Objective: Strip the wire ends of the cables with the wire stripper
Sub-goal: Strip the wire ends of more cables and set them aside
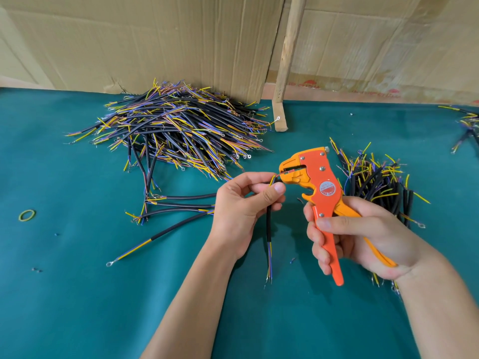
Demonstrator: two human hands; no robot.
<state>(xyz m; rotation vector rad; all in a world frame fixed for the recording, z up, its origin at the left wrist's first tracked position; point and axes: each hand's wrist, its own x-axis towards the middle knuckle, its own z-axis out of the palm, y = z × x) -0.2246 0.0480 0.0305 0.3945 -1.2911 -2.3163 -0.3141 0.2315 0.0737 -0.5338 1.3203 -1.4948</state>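
My right hand (360, 237) grips the handles of an orange and yellow wire stripper (315, 187), held upright with its jaws pointing left. My left hand (243, 203) pinches a short black cable (269, 229) near its top end. One thin wire of that end lies in the stripper's jaws, and a yellow wire sticks up beside my thumb. The cable hangs down from my hand, its lower end showing yellow and blue wires above the green table cover (77, 294).
A large heap of black cables (176, 125) lies at the back left, with several loose cables (178, 203) in front of it. A smaller heap (381, 187) sits behind my right hand. Cardboard and a wooden post (285, 60) stand at the back. A rubber band (26, 215) lies far left.
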